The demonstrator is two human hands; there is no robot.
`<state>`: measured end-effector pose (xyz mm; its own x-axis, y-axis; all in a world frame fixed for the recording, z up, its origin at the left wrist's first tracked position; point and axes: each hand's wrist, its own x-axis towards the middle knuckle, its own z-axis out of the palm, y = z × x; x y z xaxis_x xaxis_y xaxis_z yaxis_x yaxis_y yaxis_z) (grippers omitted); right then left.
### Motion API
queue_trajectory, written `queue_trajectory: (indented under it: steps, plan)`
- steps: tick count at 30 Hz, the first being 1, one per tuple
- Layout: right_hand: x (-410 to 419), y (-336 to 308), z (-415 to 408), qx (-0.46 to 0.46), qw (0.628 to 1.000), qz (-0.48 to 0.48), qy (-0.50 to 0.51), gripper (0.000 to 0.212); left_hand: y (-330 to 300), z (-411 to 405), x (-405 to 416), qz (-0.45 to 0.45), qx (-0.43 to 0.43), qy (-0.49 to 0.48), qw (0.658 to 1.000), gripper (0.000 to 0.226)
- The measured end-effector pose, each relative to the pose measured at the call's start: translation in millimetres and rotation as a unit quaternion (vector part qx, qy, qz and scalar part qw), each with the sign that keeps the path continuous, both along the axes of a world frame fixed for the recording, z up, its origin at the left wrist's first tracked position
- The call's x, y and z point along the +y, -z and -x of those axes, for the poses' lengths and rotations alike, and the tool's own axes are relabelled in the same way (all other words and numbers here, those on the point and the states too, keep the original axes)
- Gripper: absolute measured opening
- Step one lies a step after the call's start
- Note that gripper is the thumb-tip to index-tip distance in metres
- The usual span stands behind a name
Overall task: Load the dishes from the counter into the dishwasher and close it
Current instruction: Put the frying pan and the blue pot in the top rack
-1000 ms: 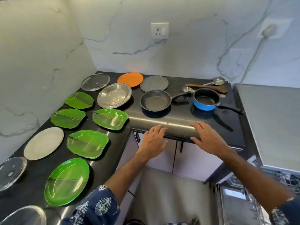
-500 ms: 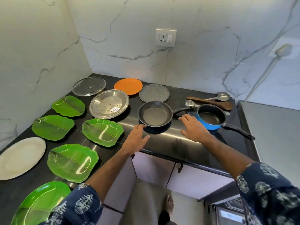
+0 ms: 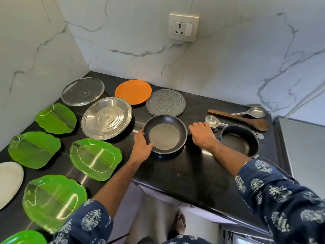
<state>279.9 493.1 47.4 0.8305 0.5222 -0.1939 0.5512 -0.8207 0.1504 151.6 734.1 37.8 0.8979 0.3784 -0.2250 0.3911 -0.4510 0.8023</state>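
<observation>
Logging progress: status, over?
Left hand holds frying pan rim. Right hand grips its handle. Pan on counter; saucepan close right.

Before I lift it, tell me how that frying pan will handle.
The frying pan looks rigid and probably fairly light, being shallow. Its long handle, under the right hand, may make it tip. The left hand grips the rim, which should steady it.

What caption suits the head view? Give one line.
Both hands take the black frying pan: left hand at rim, right hand on handle.

A home kitchen: black stone counter, marble-look walls with a socket, cabinets below.
</observation>
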Motion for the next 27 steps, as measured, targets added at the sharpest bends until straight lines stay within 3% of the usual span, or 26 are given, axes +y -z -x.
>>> queue_trajectory:
  steps: [4, 8, 12, 15, 18, 20, 24, 27]
  plan:
    - [8, 0, -9, 0.021, 1.000, 0.001, -0.017, 0.036, 9, -6, 12, -0.008, -0.005, -0.011, 1.000, 0.074]
    - [12, -11, 0, 0.026, 0.999, -0.036, -0.006, 0.038, 10, -10, 23, 0.087, 0.021, -0.041, 0.995, 0.062]
    - [9, -35, 28, -0.049, 0.995, -0.083, 0.009, 0.033, 5, -9, 28, 0.100, -0.053, -0.093, 0.989, 0.059]
    - [-12, -58, 62, -0.092, 0.986, -0.133, 0.035, 0.035, -8, -11, 23, 0.121, -0.124, -0.089, 0.981, 0.042]
    - [-53, -74, 111, -0.142, 0.976, -0.133, 0.094, 0.044, -23, -12, -1, 0.186, -0.159, 0.012, 0.970, 0.030]
    - [-84, -77, 148, -0.155, 0.966, -0.144, 0.149, 0.042, -32, -15, -28, 0.210, -0.178, 0.104, 0.956, 0.034]
    - [-148, -77, 230, -0.112, 0.932, -0.187, 0.289, 0.038, -46, -10, -112, 0.270, -0.166, 0.233, 0.919, 0.039]
    - [-191, -74, 303, -0.089, 0.885, -0.216, 0.402, 0.039, -52, 6, -187, 0.314, -0.134, 0.325, 0.882, 0.037]
